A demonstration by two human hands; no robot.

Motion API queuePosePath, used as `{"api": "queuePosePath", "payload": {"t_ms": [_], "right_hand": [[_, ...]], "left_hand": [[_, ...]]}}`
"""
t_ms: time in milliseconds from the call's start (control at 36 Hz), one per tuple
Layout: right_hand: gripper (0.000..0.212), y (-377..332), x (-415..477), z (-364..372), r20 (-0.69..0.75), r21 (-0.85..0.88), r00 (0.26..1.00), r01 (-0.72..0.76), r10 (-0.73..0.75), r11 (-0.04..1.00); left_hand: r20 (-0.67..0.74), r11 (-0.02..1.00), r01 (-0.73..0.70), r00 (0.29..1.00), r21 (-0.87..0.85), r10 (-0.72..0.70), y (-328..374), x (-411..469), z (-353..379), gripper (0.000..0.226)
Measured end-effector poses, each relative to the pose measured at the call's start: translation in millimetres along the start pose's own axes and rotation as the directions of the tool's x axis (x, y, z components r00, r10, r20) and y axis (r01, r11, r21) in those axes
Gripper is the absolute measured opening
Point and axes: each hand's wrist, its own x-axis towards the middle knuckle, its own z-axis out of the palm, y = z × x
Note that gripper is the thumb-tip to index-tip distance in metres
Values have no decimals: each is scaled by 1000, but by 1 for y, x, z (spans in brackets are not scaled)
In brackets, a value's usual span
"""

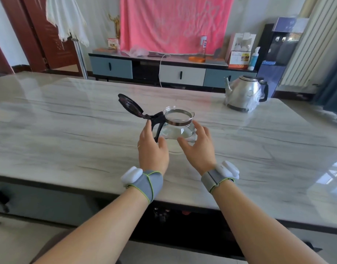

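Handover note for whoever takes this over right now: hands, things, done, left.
Hands: the left hand is open, with fingers and thumb either side of the black handle and not closed on it. The right hand is open beside the glass pot; contact is unclear.
Things: the glass pot stands upright mid-way on the marble table, and the steel kettle is far right, untouched.
Done: the lid is flipped open.
Left: probably grip the handle and steady the body, since nothing is lifted yet.
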Motion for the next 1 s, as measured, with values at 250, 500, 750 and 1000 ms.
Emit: {"api": "queuePosePath", "payload": {"t_ms": [250,500,750,1000], "right_hand": [[77,6,13,3,-49,4,999,-1,1,1000],[79,9,20,4,-83,21,996,-17,19,1000],[80,14,30,-1,-98,73,993,-65,72,995],[79,17,37,-10,-114,150,982,-136,154,979]], "left_hand": [[54,1000,27,998,2,-27,4,21,10,63],[76,1000,-16,997,-5,17,3,33,20,63],[95,999,-2,995,-32,5,2,45,35,69],[118,987,124,987,-105,-111,-2,60,50,65]]}}
